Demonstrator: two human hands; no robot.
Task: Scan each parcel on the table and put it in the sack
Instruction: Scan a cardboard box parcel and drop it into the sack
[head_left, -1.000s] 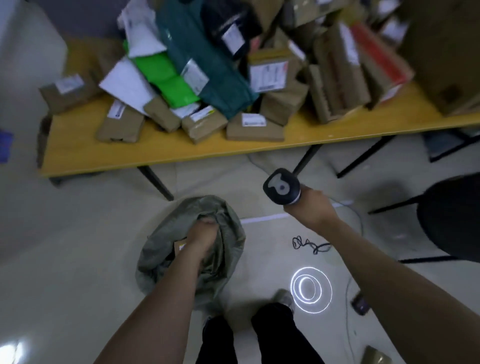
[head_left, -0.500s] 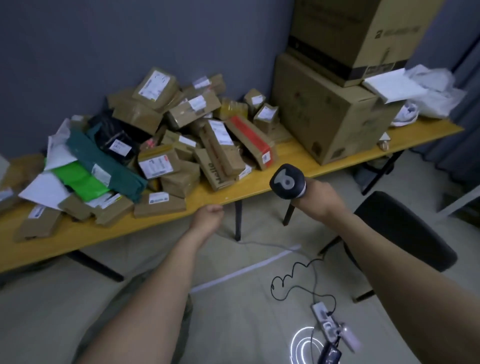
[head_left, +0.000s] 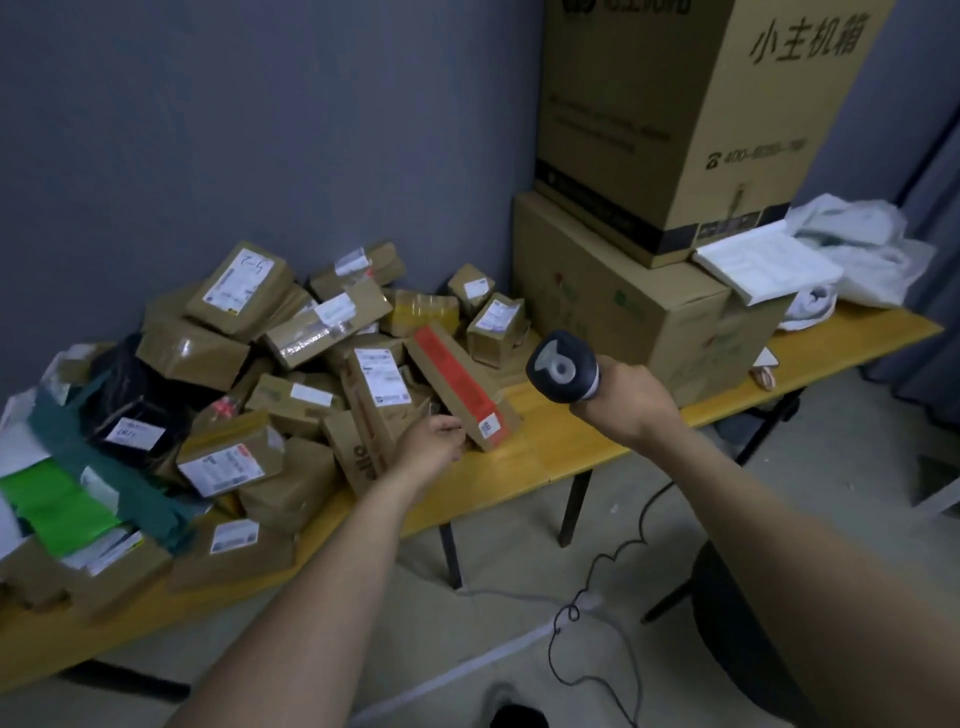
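Observed, left to right. The pile of parcels (head_left: 291, 374) covers the left half of the desk (head_left: 571, 441) from back edge to front edge, so a large share of the task is judged outstanding.

The left hand (head_left: 431, 447) is now over the front edge of the desk, beside the low end of a red-striped box (head_left: 452, 382) at the right side of the pile. Its grip is loose, fingers half curled and holding nothing; contact with the box cannot be confirmed. This box is judged the next item for scanning.

The scanner (head_left: 561, 366) is held above the desk just right of that box. The right hand (head_left: 631, 402) has its grip wrapped round the handle. Two large cartons (head_left: 623, 312) stand stacked at the right back corner.

Against the earlier frames: one second ago the left hand was down inside the sack on the floor; half a second ago it was level with the desk's front edge. The sack is now out of view. One deposit is judged complete and a new pick begun. The right hand's hold on the scanner is unchanged.
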